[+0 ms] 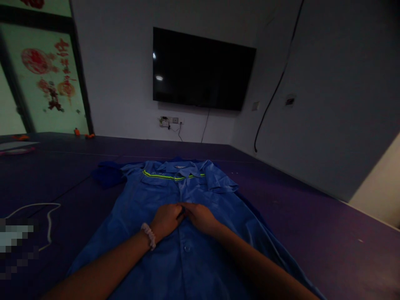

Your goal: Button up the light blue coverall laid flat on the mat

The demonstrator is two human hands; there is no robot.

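A blue short-sleeved work shirt (137,212) with a yellow-green stripe across the chest lies spread out, front up, collar pointing away from me. Both hands meet over its front placket, below the chest pockets. My left hand (167,219), a pale scrunchie round its wrist, pinches a fold of the shirt's front edge. My right hand (201,217) is closed on the same place, its fingertips touching the left ones. Whether a button is between the fingers is hidden. Lower on the placket, one button (186,248) shows. Darker blue cloth (108,174) peeks out from beneath the shirt.
The shirt rests on a dark purple surface (300,208). At left, a white cable (49,221) lies near a pixelated patch. Small orange things (77,131) sit by the glass door (46,79). A television (203,68) hangs ahead, and a black cable (275,91) dangles at right.
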